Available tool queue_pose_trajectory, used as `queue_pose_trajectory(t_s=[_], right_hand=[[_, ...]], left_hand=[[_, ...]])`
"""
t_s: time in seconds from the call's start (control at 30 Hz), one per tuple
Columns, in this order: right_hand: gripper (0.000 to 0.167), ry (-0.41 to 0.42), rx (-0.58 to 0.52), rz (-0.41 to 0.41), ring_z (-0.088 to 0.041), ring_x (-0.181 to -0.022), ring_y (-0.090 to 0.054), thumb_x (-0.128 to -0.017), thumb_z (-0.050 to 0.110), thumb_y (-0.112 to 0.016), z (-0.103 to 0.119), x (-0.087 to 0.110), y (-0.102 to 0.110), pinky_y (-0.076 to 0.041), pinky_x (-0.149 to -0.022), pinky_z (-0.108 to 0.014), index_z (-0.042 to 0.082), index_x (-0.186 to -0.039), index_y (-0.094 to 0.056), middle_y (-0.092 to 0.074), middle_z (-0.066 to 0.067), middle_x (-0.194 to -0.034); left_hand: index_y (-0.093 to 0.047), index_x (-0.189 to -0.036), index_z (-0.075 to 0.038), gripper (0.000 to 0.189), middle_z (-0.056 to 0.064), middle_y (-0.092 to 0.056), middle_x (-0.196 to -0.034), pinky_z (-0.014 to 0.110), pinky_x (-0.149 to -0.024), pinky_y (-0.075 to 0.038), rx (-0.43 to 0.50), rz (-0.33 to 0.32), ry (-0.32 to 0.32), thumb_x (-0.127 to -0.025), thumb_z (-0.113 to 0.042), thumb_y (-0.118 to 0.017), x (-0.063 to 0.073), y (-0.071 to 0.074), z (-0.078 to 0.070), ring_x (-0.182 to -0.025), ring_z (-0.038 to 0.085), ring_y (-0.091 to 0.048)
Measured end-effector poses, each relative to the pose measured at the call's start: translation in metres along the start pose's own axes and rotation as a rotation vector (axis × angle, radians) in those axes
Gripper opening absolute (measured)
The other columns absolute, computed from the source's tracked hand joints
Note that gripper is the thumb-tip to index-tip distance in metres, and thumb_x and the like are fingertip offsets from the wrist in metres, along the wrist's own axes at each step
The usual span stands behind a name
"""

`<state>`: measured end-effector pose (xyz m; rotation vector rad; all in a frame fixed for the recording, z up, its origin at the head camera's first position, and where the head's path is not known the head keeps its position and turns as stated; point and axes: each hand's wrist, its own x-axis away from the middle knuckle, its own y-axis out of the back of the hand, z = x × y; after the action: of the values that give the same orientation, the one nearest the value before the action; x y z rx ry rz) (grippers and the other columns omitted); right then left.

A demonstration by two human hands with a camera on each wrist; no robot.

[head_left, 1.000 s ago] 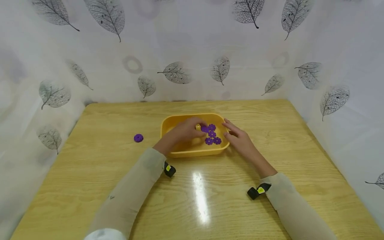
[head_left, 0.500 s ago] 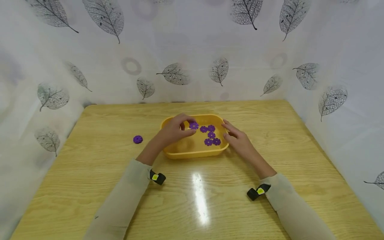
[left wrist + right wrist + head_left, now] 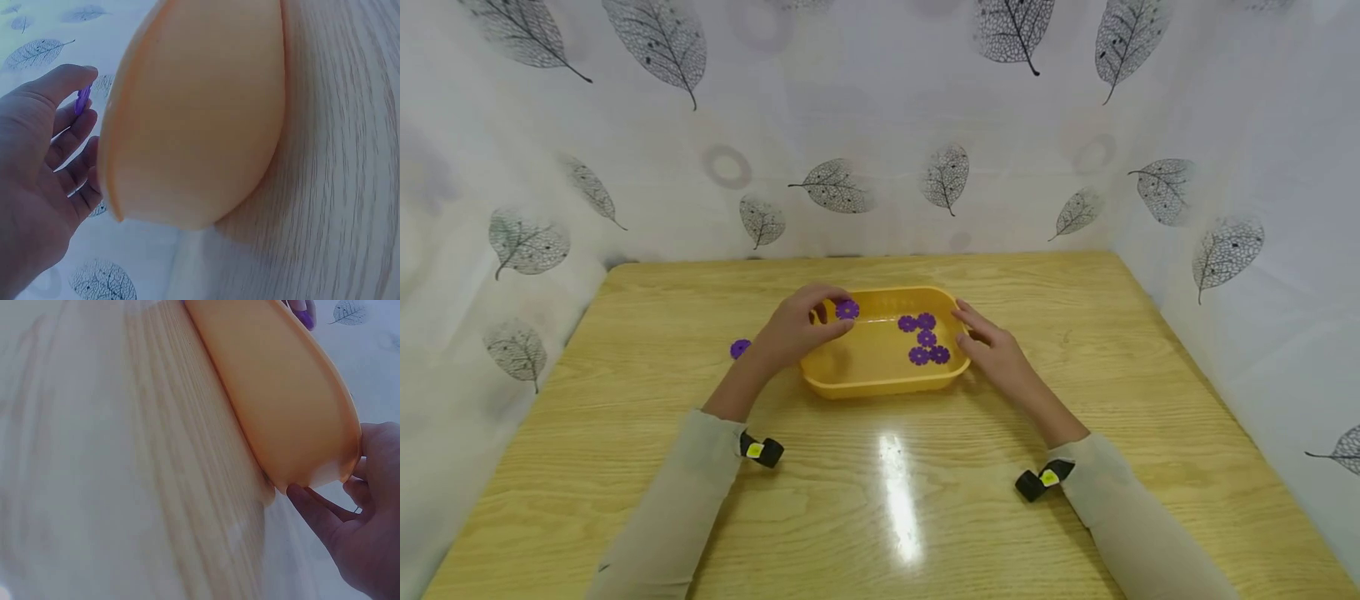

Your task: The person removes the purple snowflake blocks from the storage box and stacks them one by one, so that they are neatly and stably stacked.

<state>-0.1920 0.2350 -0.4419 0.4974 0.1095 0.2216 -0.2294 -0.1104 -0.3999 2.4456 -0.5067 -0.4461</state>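
Observation:
My left hand pinches a purple flower-shaped plastic disc between thumb and fingertips, over the left end of a yellow plastic basin. In the left wrist view the disc appears edge-on, beside the outer wall of the basin. My right hand touches the basin's right end, its fingers fairly straight at the rim. Several more purple flower discs lie flat in the right half of the basin. Another purple piece sits on the table left of the basin, partly hidden by my left hand.
A light wooden table carries the basin near its middle. White cloth with a leaf print hangs behind the table and along its sides. Each wrist wears a black strap with a small camera.
My left hand has lifted a purple disc from beside the others and carried it left across the basin. My right hand has stayed at the basin's right end.

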Motion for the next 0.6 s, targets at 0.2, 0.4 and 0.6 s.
queue_pose_trajectory(t_s=[0.2, 0.4, 0.6], right_hand=[[0.051, 0.0, 0.003, 0.005, -0.023, -0.15, -0.033, -0.105, 0.032, -0.054, 0.0, -0.001, 0.001, -0.034, -0.118, -0.048, 0.016, -0.152, -0.046, -0.027, 0.014, -0.164], [0.05, -0.013, -0.004, 0.003, -0.022, -0.151, -0.03, -0.104, 0.031, -0.054, 0.0, 0.0, 0.001, -0.034, -0.119, -0.047, 0.017, -0.152, -0.046, -0.027, 0.015, -0.164], [0.05, -0.021, 0.004, 0.007, -0.024, -0.151, -0.032, -0.105, 0.033, -0.053, 0.0, 0.0, 0.0, -0.033, -0.119, -0.049, 0.021, -0.153, -0.045, -0.026, 0.016, -0.164]], left_hand=[[-0.065, -0.125, -0.014, 0.037, 0.003, -0.062, -0.116, 0.036, -0.078, -0.051, 0.004, -0.04, 0.04, -0.094, -0.031, -0.073, 0.01, 0.014, 0.009, -0.092, 0.022, -0.055], [-0.063, -0.13, -0.015, 0.04, 0.003, -0.063, -0.118, 0.032, -0.077, -0.051, -0.044, -0.074, 0.061, -0.095, -0.033, -0.071, 0.022, 0.028, 0.024, -0.094, 0.02, -0.055], [-0.062, -0.13, -0.014, 0.041, 0.005, -0.062, -0.122, 0.034, -0.081, -0.05, -0.11, -0.091, 0.106, -0.096, -0.036, -0.069, 0.036, 0.041, 0.041, -0.096, 0.021, -0.055]])
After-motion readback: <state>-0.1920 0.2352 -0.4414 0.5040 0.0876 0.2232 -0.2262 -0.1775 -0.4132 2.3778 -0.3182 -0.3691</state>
